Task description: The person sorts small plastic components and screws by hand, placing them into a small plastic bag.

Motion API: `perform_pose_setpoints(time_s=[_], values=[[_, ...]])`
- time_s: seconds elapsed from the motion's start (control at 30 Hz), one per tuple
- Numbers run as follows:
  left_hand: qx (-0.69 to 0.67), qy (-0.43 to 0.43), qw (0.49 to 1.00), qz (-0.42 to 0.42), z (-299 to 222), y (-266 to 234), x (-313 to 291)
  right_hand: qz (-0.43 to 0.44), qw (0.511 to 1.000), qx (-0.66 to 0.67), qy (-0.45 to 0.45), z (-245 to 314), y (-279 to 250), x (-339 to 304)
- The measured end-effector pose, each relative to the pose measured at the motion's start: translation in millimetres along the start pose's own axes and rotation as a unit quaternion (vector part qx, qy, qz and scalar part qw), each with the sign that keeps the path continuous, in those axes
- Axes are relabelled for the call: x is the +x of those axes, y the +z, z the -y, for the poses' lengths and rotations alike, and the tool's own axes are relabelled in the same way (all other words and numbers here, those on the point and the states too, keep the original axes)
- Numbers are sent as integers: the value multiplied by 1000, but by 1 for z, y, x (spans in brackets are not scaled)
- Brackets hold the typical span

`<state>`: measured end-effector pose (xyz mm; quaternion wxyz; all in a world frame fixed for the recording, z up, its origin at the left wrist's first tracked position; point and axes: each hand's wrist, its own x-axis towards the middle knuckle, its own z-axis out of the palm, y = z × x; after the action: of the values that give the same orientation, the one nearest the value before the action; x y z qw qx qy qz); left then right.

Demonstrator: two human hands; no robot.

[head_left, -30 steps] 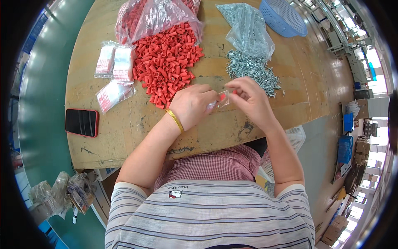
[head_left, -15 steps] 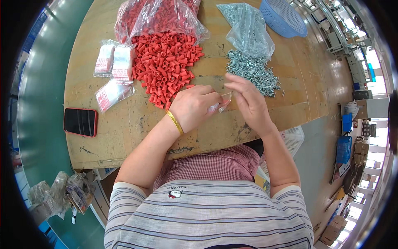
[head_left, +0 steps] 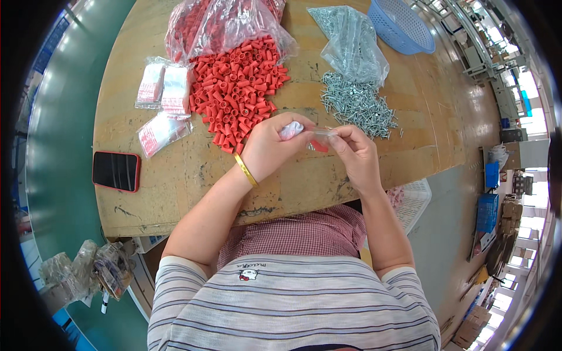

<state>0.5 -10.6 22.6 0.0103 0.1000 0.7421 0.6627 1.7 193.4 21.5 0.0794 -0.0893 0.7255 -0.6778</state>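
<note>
A small clear zip bag [head_left: 319,140] with something red in it is stretched between my two hands above the table. My left hand [head_left: 269,145], with a gold bracelet at its wrist, grips the bag's left side. A crumpled bundle of clear plastic [head_left: 291,130] also sits in that hand. Thumb and fingers of my right hand [head_left: 359,157] pinch the bag's upper right edge. Just beyond my left hand lies a heap of red hollow plastic cones [head_left: 237,96], spilling from a large clear bag [head_left: 234,26]. Beyond my right hand is a pile of silver screws [head_left: 358,105].
Flat printed zip bags [head_left: 163,88] lie left of the red heap. A phone [head_left: 116,171] with a red case rests near the table's left edge. A clear bag of screws [head_left: 354,50] and a blue perforated basket [head_left: 404,26] are at the far right.
My right hand has come down from beside the screws and now pinches the bag. My left hand has turned, showing the plastic bundle in it.
</note>
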Motion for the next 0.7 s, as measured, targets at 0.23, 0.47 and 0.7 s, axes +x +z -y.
perform_pose_setpoints(time_s=[0.23, 0.47, 0.7], values=[[-50, -42, 997, 41, -4, -3, 7, -18, 998, 49, -33, 6, 8, 6], [-89, -68, 993, 35, -1, 0, -1, -74, 996, -34, -32, -3, 16, -8], [-75, -88, 992, 44, 22, 2, -11, -27, 998, 31, -38, -9, 30, -12]])
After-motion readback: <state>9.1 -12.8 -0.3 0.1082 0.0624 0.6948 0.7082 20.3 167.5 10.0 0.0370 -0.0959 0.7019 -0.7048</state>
